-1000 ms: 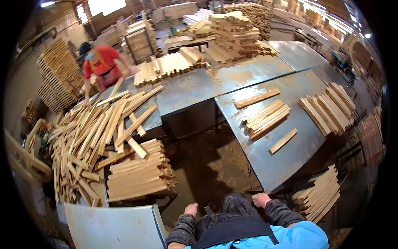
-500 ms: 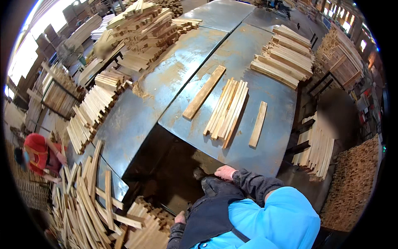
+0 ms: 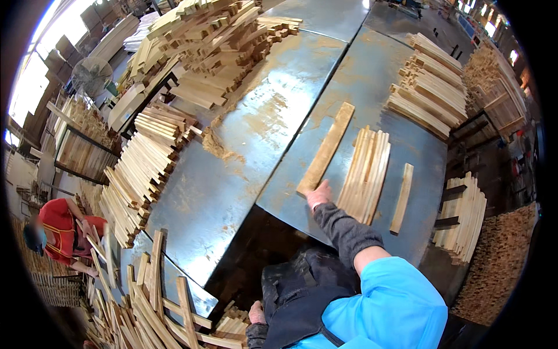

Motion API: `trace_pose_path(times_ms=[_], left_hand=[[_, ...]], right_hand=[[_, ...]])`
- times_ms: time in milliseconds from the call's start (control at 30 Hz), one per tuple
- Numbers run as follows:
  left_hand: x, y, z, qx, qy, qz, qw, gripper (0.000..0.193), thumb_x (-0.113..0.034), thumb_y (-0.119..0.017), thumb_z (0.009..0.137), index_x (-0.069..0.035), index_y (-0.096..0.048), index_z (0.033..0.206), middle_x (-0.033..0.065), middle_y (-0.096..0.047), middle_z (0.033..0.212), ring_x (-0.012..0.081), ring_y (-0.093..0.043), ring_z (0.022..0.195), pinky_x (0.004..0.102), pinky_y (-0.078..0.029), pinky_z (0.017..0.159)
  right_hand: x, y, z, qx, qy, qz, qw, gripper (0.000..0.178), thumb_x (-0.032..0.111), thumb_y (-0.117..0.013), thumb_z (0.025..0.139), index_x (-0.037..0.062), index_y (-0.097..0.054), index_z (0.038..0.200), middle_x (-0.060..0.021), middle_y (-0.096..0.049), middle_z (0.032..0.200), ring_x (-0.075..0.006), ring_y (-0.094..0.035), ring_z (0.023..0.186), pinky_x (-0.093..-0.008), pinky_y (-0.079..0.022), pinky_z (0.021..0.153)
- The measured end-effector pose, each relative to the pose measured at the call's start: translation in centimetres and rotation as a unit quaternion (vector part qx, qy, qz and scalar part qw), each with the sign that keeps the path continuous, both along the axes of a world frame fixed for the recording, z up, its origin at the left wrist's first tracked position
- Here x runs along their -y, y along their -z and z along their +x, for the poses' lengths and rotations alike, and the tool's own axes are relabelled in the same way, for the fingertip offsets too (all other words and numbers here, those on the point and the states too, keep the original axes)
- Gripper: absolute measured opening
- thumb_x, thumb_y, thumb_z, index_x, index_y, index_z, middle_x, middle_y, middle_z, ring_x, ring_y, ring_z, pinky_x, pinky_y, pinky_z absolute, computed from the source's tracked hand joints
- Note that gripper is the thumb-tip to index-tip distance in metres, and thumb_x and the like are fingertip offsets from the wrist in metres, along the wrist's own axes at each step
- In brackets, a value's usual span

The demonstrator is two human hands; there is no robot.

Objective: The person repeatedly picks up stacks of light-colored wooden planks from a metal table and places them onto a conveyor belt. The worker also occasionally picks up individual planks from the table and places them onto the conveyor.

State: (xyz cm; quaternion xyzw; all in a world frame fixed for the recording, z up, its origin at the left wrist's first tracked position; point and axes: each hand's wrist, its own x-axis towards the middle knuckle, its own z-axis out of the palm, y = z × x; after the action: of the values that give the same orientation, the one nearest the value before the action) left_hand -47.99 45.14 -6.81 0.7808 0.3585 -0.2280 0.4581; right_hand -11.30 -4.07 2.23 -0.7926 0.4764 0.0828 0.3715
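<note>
Hands, two. Right hand (image 3: pixel 319 196), at the near end of a long, flat, brown wooden plank; contact appears made, but whether the fingers close on it cannot be told. Left hand (image 3: pixel 256 312), low beside the dark apron (image 3: pixel 302 305), partly hidden; whether clenched or released, cannot tell.

Table (image 3: pixel 378 75), broad, blue-grey sheet metal in sections, smooth and dusty. Its near edge faces a dark gap; a piece drawn over that edge without firm hold could drop.

Stack (image 3: pixel 215 52) of brown and pale timber, high and uneven, far left on the tabletop. Layers lie askew; a knock could bring pieces down.

Loose heap (image 3: pixel 142 317) of crossed pale strips, lower left, beside a co-worker in red (image 3: pixel 61 230). Pulling one strip could shift others toward that person's hands.

Bundle (image 3: pixel 365 174) of slim, pale wooden strips, side by side, just right of the plank. No tie visible; a brush from the right forearm could spread them.

Plank (image 3: pixel 329 145), as above, flat on the table, slanting away from the person. Held by one end only, it could swing into the bundle; rough edges could leave splinters.

Single strip (image 3: pixel 402 198), short, pale, right of the bundle. Easily nudged.

Sawdust (image 3: pixel 218 145), tan, scattered. Could make pieces slide.
</note>
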Motion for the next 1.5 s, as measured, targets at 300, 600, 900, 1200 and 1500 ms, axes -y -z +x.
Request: trace_pose_path(times_ms=[300, 600, 900, 1200, 1500], left_hand=[[-6.8, -7.9, 12.7, 0.011, -0.023, -0.058, 0.998, 0.02, -0.018, -0.064, 0.095, -0.004, -0.057, 0.082, 0.0095, -0.052, 0.075, 0.029, -0.055, 0.072, 0.0447, -0.043, 0.067], [-8.7, -11.4, 28.8, 0.037, 0.005, -0.107, 0.994, 0.05, -0.032, -0.066, 0.1, 0.005, -0.07, 0.134, 0.0233, -0.074, 0.13, 0.0343, -0.068, 0.125, 0.038, -0.05, 0.106], [-6.7, -9.4, 36.9, 0.002, 0.035, -0.145, 0.989, 0.056, -0.039, -0.065, 0.103, 0.005, -0.068, 0.138, 0.0232, -0.073, 0.136, 0.0351, -0.066, 0.132, 0.0404, -0.048, 0.112], [-5.9, -9.1, 42.8, -0.014, -0.123, -0.19, 0.974, 0.042, -0.028, -0.071, 0.102, 0.003, -0.074, 0.131, 0.0069, -0.075, 0.113, 0.0176, -0.064, 0.103, 0.0321, -0.05, 0.094], [-5.6, -12.7, 68.4, 0.182, 0.01, -0.178, 0.967, 0.057, -0.024, -0.066, 0.106, 0.002, -0.053, 0.155, 0.0238, -0.067, 0.144, 0.0286, -0.064, 0.132, 0.0388, -0.049, 0.11]], right_hand=[[0.3, 3.2, 8.1, -0.085, 0.078, -0.085, 0.99, 0.088, 0.032, -0.082, 0.081, 0.0003, -0.043, 0.154, -0.0256, -0.059, 0.144, -0.0406, -0.064, 0.13, -0.0441, -0.054, 0.111], [-6.7, 1.4, 11.6, -0.106, -0.039, -0.128, 0.985, 0.103, 0.036, -0.082, 0.081, 0.0082, -0.033, 0.167, -0.0323, -0.057, 0.146, -0.0459, -0.058, 0.137, -0.0494, -0.051, 0.114], [-10.9, -1.6, 21.5, 0.1, -0.236, -0.141, 0.956, 0.098, 0.033, -0.081, 0.085, -0.0025, -0.036, 0.165, -0.0314, -0.049, 0.159, -0.0469, -0.046, 0.147, -0.0473, -0.036, 0.126], [-34.2, -7.2, 58.1, 0.158, -0.511, -0.066, 0.842, 0.122, 0.061, -0.084, 0.079, 0.0022, -0.026, 0.17, -0.0279, -0.038, 0.169, -0.0427, -0.037, 0.156, -0.0518, -0.032, 0.128], [-42.4, -6.2, 68.8, -0.046, -0.5, -0.085, 0.861, 0.127, 0.066, -0.085, 0.079, 0.0107, -0.02, 0.174, -0.0222, -0.048, 0.162, -0.0371, -0.049, 0.149, -0.0462, -0.041, 0.123]])
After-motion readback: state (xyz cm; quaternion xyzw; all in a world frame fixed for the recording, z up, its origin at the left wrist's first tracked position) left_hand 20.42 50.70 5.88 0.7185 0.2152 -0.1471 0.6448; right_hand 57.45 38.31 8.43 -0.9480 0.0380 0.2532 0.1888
